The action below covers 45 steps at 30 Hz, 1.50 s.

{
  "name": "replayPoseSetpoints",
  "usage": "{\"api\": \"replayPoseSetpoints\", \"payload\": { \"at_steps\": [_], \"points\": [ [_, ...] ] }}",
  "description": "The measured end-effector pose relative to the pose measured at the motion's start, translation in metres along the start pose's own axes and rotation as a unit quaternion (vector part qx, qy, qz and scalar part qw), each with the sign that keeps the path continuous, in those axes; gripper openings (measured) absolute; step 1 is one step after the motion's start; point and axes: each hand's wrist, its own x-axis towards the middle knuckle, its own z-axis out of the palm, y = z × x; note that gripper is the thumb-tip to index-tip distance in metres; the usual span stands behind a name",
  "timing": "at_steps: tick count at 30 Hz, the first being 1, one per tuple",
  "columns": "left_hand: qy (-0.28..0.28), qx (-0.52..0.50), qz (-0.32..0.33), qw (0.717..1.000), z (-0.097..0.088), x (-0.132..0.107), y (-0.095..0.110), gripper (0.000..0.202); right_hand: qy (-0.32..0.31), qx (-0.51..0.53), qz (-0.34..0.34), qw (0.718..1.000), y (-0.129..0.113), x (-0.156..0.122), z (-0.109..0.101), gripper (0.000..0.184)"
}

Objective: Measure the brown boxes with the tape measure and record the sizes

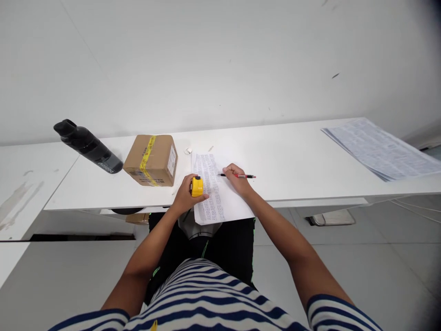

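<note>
Yellow tape measure (197, 186) sat over the L margin of the paper sheet (234, 204), approx. 9 o'clock of its middle (clock centred on the sheet, 12 = toward the wall). L hand (184, 196) was gripping it from the 8 o'clock side, thumb reaching over the page; couldn't tell if the case rested on the paper. Sheet had cols. of small bluish writing on its L part, too small to read; R part was plain white. Its 6 o'clock end hung over the near edge of the table (285, 161).

R hand (237, 180) was closed round a red & black pen (246, 176), w/ the tip toward 9 and the tail toward 3; tip was right at the page, contact unclear.

Further out: small white scrap (188, 151) at 11 o'clock, nr the sheet's corner. Cardboard box (160, 158) w/ yellow tape strip at 10, near L hand. Dark bottle (89, 146) stood btwn 9 and 10, just beyond the box. Stack of printed papers (382, 149) lay btwn 2 and 3, well apart from R hand. White wall (220, 59) filled 12; person's striped shirt (206, 299) was at 6.
</note>
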Motion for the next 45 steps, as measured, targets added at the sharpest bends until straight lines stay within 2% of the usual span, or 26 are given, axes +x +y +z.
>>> {"api": "replayPoseSetpoints", "payload": {
  "at_steps": [5, 13, 28, 33, 45],
  "points": [
    [0.004, -0.011, -0.016, 1.0, -0.0008, 0.0003, 0.0019, 0.073, -0.05, -0.024, 0.03, 0.998, -0.0052, 0.0018, -0.0007, 0.051],
    [0.001, -0.03, -0.022, 0.999, -0.0018, -0.0004, 0.006, 0.07, -0.008, -0.067, 0.064, 0.996, -0.0066, -0.0006, 0.0032, 0.049],
    [0.001, -0.026, -0.023, 0.999, -0.002, 0.0004, 0.0059, 0.07, -0.006, -0.076, 0.08, 0.994, -0.0037, 0.0007, 0.0019, 0.042],
    [0.001, -0.03, -0.02, 0.999, -0.0015, 0.0008, 0.0048, 0.07, -0.015, -0.074, 0.083, 0.994, -0.0049, 0.0004, 0.0008, 0.043],
    [0.01, -0.045, -0.02, 0.999, -0.0007, 0.0006, 0.0034, 0.073, 0.006, -0.063, 0.08, 0.995, -0.0073, -0.0027, 0.0013, 0.045]
  ]
}}
